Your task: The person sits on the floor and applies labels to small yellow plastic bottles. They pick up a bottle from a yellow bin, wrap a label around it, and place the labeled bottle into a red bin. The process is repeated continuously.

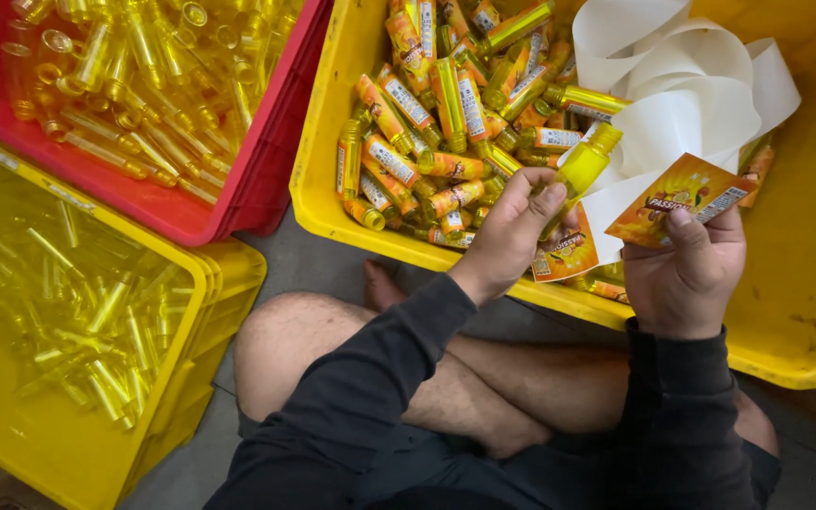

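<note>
My left hand [512,231] grips a small yellow bottle [578,170] by its body, cap pointing up and to the right. My right hand [687,274] pinches an orange sticker label [682,198] that is peeling off a white backing strip [672,104]. Another orange label [564,255] lies on the strip just under the bottle. Both hands hover over the near edge of a yellow crate [795,331] that holds several labelled bottles [436,123] and curled backing paper.
A red crate [266,161] at the upper left holds several plain yellow bottles. A second yellow crate [77,453] at the lower left holds more of them. My crossed bare legs [332,340] rest on the grey floor between the crates.
</note>
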